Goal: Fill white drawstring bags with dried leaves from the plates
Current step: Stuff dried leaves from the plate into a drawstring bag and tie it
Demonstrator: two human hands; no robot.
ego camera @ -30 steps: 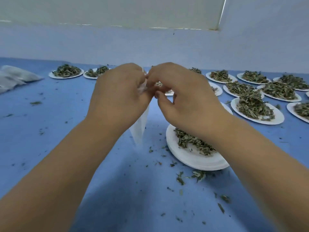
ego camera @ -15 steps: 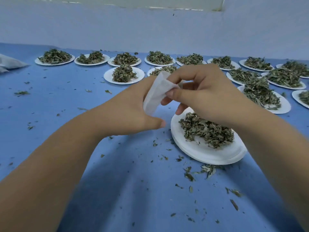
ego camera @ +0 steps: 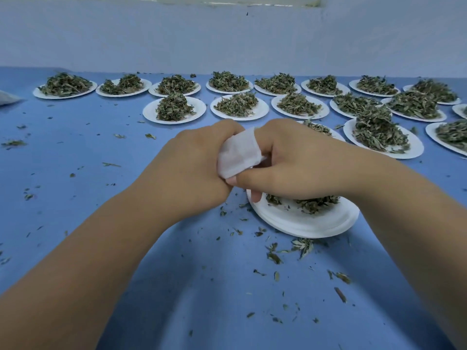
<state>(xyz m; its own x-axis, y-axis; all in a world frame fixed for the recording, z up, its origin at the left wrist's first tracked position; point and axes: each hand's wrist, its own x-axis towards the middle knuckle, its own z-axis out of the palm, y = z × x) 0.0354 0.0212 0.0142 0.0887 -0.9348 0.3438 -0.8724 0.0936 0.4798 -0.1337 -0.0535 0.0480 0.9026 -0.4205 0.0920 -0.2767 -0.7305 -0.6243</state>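
Hands meet just above the left rim of the nearest paper plate [ego camera: 305, 224], and between them sits the white drawstring bag [ego camera: 238, 154] — small, flat and, as far as can be seen, not yet filled. The left hand [ego camera: 192, 170] has its fingers curled round the bag's left side, while the right hand [ego camera: 300, 165] pinches the lower edge with its thumb and has a finger tucked under or into the fabric at the top; the cloth hides which. That two-handed hold reads as working the mouth apart so the bag can take a load. Keeping it low and close over the dried leaves [ego camera: 314, 203] makes sense — the pile lies directly under the right palm, and anything dropped is likely to land back on the plate rather than join the leaf crumbs [ego camera: 302, 246] scattered on the blue table cover [ego camera: 75, 203]. Farther back, two rows of heaped plates [ego camera: 150, 112] sit along the wall [ego camera: 227, 41], seemingly laid out so each can be drawn forward in turn.
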